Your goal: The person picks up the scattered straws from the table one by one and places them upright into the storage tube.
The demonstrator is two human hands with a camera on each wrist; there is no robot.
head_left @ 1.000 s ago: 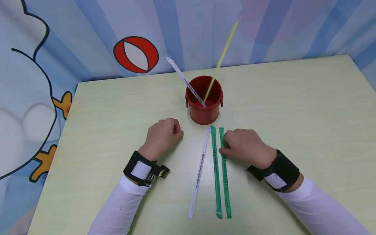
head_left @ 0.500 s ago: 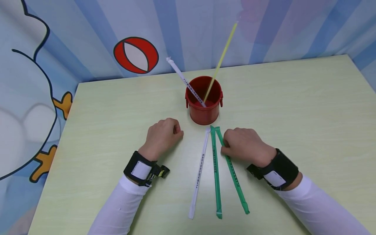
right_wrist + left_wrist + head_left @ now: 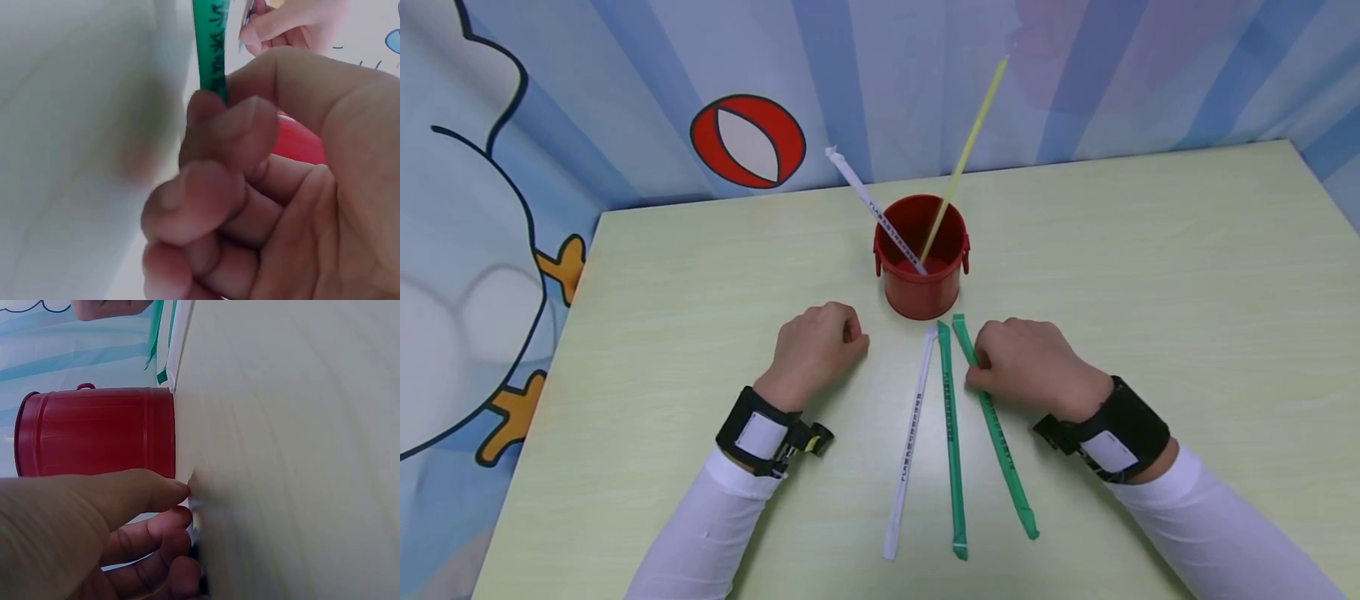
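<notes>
Right hand (image 3: 1030, 367): its grip pinches the slanting green straw (image 3: 1008, 467) between thumb and fingers, nearer the straw's far end.
Slanting green straw: rightmost of the three in front of the bucket, its near end angled rightward.
Left hand (image 3: 815, 346): rests on the tabletop (image 3: 1150, 292), fingers loosely curled, its grip holding nothing.
Middle green straw (image 3: 952, 442): lies between the slanting one and a flat white straw (image 3: 910, 442).
Red bucket (image 3: 922, 296): stands upright beyond them; a leaning white straw (image 3: 877, 212) pokes out leftward, a yellow straw (image 3: 967, 154) rightward.
Backdrop (image 3: 917, 83): blue-striped cloth with a red-and-white ball (image 3: 747, 140).
</notes>
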